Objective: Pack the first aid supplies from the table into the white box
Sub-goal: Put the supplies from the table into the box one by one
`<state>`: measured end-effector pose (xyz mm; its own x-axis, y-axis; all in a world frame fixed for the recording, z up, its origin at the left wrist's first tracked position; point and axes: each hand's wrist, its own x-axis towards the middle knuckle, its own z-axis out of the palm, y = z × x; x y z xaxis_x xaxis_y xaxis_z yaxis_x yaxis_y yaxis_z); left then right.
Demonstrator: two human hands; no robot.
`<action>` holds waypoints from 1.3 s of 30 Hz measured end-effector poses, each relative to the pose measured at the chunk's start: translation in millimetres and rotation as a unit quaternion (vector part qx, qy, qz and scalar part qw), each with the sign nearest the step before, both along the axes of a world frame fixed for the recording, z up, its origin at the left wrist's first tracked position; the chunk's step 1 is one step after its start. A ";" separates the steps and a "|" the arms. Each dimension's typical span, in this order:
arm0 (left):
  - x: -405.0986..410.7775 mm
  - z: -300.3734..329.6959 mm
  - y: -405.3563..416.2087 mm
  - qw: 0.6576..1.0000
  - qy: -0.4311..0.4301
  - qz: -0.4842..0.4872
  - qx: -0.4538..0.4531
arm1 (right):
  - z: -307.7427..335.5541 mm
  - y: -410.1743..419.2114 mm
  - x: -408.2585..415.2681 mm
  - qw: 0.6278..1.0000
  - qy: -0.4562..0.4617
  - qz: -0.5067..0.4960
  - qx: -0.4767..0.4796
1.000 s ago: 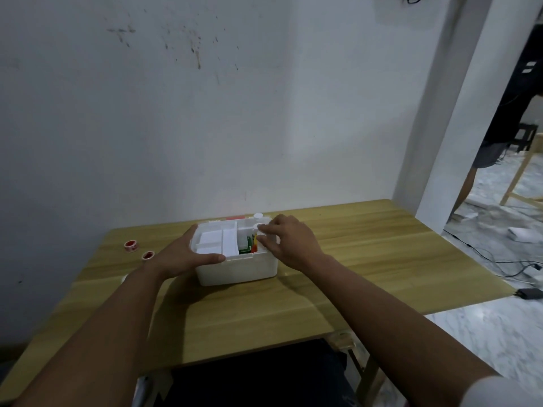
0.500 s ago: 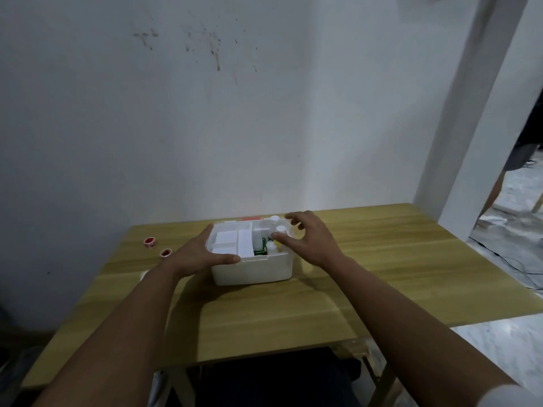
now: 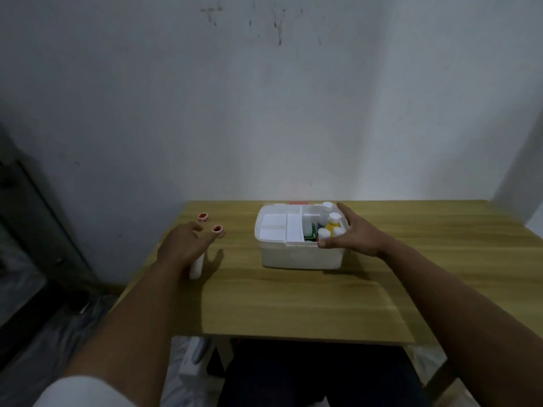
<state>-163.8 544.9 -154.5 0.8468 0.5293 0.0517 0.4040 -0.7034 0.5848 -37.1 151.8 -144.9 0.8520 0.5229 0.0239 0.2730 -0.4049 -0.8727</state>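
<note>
The white box [image 3: 299, 255] stands open on the wooden table [image 3: 293, 304], near the wall. Inside it are flat white packs [image 3: 273, 227] on the left, a green pack [image 3: 311, 235], and white-capped bottles, one yellow [image 3: 332, 227], on the right. My right hand [image 3: 354, 235] clasps the box's right end, thumb on the front rim and fingers round the back corner. My left hand [image 3: 182, 245] hovers over the table left of the box, fingers spread. Two small red-and-white tape rolls [image 3: 203, 217] [image 3: 217, 229] lie just past its fingertips. A white cylinder [image 3: 196, 265] lies under its palm.
The table's left edge runs close to my left forearm, with a dark cabinet [image 3: 29, 218] beyond it. A grey wall stands right behind the box. Something red [image 3: 298, 203] peeks out behind the box. White items [image 3: 191, 362] lie on the floor under the table.
My left hand has let go of the box's left side and moved left toward the tape rolls. My right hand has shifted from the bottles to the box's right end. The view has swung left.
</note>
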 end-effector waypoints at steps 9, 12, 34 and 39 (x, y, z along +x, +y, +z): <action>-15.2 -21.8 0.7 0.999 0.028 0.026 0.020 | -0.3 1.9 -4.7 1.000 -0.014 -0.001 0.004; 0.5 3.3 -10.7 0.999 -0.007 0.018 0.025 | 1.1 0.9 -4.7 1.000 -0.016 -0.007 -0.003; 88.2 52.9 -148.3 0.992 -0.095 -0.088 0.009 | -0.2 -0.6 -14.7 0.999 0.000 -0.038 0.010; 77.2 43.4 -92.7 0.984 -0.172 0.045 0.011 | -5.0 -0.3 -10.6 0.999 0.008 -0.042 -0.004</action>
